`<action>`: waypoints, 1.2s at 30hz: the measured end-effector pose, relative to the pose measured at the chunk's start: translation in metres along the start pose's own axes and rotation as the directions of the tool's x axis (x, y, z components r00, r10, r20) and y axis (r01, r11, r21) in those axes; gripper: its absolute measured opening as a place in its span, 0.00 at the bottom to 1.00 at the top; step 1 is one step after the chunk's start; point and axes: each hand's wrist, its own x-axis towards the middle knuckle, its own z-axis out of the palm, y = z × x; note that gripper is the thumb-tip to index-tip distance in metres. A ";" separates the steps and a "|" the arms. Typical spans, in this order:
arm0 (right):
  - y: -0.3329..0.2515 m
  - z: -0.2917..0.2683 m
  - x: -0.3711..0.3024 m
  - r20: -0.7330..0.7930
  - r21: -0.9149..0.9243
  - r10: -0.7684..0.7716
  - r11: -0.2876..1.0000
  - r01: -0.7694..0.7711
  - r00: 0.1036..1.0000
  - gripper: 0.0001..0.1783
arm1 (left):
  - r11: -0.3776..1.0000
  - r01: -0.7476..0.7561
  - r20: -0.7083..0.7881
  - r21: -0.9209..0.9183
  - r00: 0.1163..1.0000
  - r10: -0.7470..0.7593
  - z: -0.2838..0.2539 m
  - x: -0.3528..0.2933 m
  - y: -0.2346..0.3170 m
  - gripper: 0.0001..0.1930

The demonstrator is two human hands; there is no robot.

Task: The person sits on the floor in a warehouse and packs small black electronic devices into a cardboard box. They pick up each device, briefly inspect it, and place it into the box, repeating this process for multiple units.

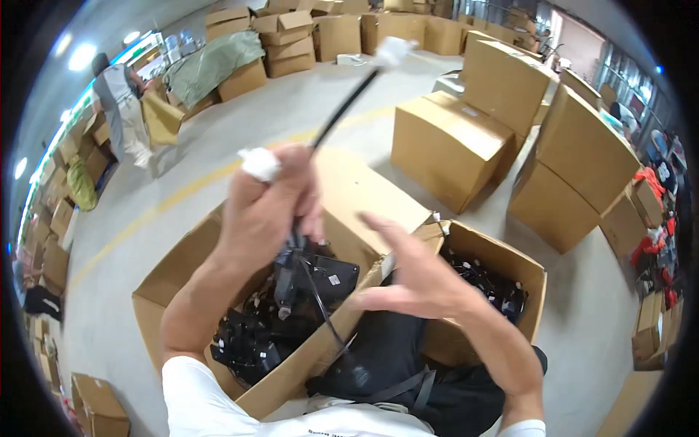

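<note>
My left hand, raised over the left open carton, is closed round a black cable. A blurred white connector tops the cable, and another white piece shows by my thumb. Below the fist hangs a black plastic part; whether it joins the cable is hidden by the hand. A thin black wire runs down from there toward my lap. My right hand is held over my lap with thumb and fingers spread, nothing in it. Black parts fill the left carton's bottom.
A second open carton at the right holds more black parts and wires. Large closed cartons stand ahead and to the right. At the far left, a person stands near stacked boxes. A yellow line crosses the grey floor.
</note>
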 end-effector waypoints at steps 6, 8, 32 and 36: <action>0.041 0.067 0.039 -0.425 0.735 0.221 0.650 0.192 0.878 0.26 | 0.999 -0.021 0.232 -0.033 0.972 0.028 0.084 0.034 0.009 0.22; 0.024 0.039 0.026 -0.510 0.403 0.115 0.907 0.119 0.852 0.15 | 0.997 -0.042 0.268 0.059 0.963 0.025 0.085 0.043 0.009 0.18; -0.028 -0.163 -0.073 -0.749 0.626 0.327 0.633 0.456 0.576 0.11 | 0.608 0.573 0.562 -0.550 0.792 -0.238 0.220 0.010 -0.170 0.24; -0.016 -0.171 -0.107 -0.789 0.585 0.382 0.705 0.401 0.481 0.11 | 0.458 0.625 0.514 -0.632 0.780 -0.357 0.221 0.015 -0.131 0.20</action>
